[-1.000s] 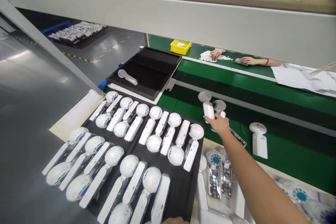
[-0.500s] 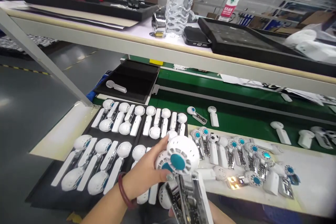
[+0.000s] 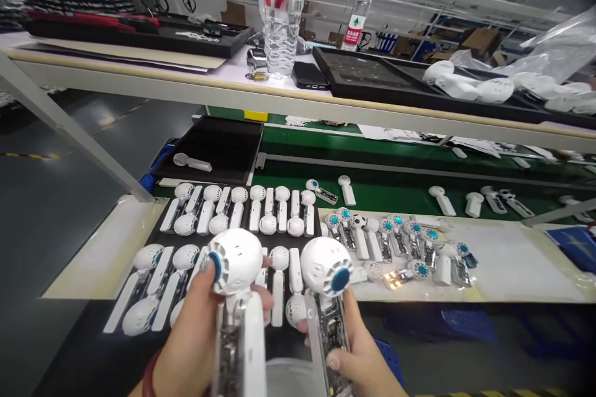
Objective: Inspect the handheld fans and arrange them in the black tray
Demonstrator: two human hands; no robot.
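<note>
My left hand (image 3: 198, 322) is closed round a white handheld fan (image 3: 239, 260) with a blue centre, its thumb on the fan's head. Wrapped round the handle of a second white fan (image 3: 326, 263) is my right hand (image 3: 356, 347). Both fans are upright, side by side and apart, and bare circuitry shows in their handles. Behind and below them, a black foam tray (image 3: 212, 245) holds rows of similar fans, partly hidden by my hands.
Several fans, many with open handles, lie on a pale board (image 3: 507, 260) at right. More lie on the green bench (image 3: 391, 189). A shelf (image 3: 186, 88) crosses above with a bottle (image 3: 356, 22), a phone (image 3: 310, 74) and black trays. A dark tray (image 3: 223, 136) holds one fan.
The two fans, close together before, are now apart, one in each hand. My left hand has moved left, and my right hand has come into clearer view. The camera view has shifted.
</note>
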